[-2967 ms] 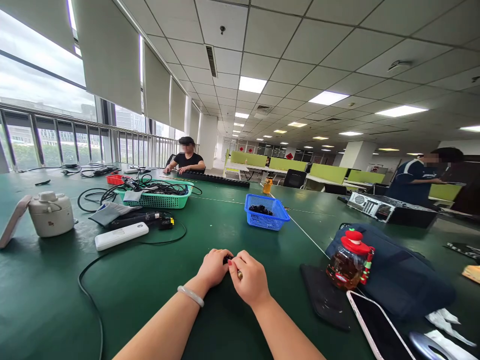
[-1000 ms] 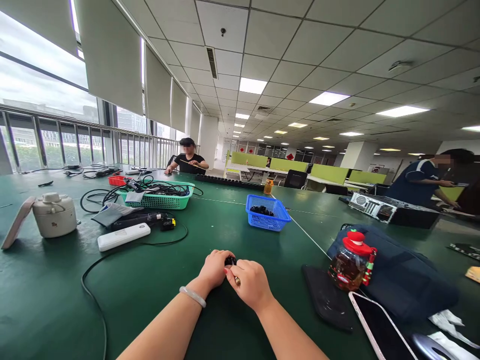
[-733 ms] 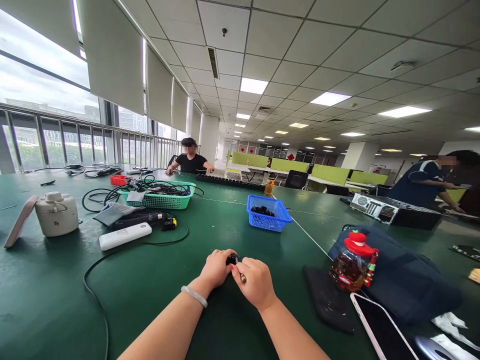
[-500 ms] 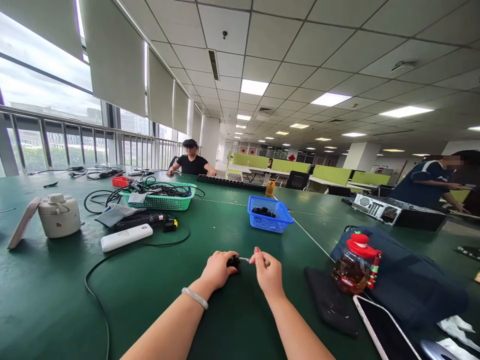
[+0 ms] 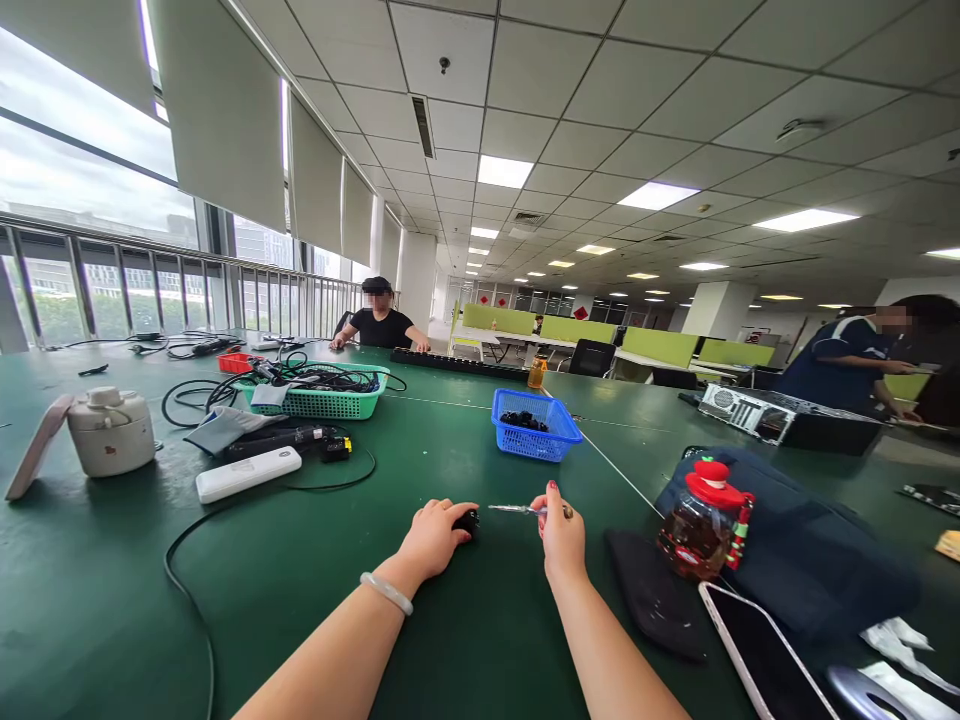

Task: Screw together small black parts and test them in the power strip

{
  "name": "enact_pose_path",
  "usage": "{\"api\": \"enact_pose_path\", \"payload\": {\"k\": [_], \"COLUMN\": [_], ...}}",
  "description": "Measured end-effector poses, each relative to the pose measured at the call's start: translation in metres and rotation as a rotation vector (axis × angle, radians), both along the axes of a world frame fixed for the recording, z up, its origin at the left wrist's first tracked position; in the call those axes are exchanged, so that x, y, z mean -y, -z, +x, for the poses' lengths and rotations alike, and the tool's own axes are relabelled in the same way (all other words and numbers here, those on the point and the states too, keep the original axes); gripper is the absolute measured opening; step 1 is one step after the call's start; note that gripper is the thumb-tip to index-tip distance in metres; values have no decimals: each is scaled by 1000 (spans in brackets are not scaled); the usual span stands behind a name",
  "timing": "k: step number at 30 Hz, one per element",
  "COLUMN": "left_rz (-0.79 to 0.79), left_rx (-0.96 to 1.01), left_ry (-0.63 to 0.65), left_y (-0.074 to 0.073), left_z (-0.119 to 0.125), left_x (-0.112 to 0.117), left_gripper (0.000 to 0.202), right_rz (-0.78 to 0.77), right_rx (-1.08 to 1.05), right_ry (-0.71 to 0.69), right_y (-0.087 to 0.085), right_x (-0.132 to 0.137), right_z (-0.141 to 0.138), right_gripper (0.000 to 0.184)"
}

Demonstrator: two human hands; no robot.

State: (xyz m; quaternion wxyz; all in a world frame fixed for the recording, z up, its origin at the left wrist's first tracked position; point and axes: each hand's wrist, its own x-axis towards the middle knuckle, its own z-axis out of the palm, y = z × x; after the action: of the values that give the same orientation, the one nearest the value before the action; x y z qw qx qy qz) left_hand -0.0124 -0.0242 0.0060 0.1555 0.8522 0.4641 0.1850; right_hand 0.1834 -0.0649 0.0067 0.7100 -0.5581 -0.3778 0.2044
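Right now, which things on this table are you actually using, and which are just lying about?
In use: left hand gripping small black part; right hand holding thin metal tool.
Lying about: blue basket, green basket, white pot, red-lidded jar, phone, dark bag.

Bare green table ahead up to blue basket; jar right; cable left

table green | basket blue | jar lid red | small part black
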Motion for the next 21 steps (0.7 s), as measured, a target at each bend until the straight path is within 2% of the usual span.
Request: {"api": "enact_pose_path", "payload": {"k": [3,6,10,12,15,21], "left_rz": [6,16,23,25,20,18], "left_rx": [4,11,11,14,18,8], "left_ry": [7,8,8,8,8,11], "left_y": [1,2,3,3,2,0], "left_z": [0,0,1,1,1,1], "left_x": [-1,-2,-2,-2,-1,0], "left_gripper": [46,45,43,43,46,47], "right_rz": [119,208,242,231,167,-98], "right_rx": [186,469,733,722,550,166], "right_ry": [-134,-266,-256,-227,-155,9], "right_y": [-13,-17,-14,-13,-13,-4], "right_x": [13,22,24,23,19,4], "right_z": [-18,-36,-46,-45,-39,-18], "right_gripper": [59,56,49,49,53,62]}}
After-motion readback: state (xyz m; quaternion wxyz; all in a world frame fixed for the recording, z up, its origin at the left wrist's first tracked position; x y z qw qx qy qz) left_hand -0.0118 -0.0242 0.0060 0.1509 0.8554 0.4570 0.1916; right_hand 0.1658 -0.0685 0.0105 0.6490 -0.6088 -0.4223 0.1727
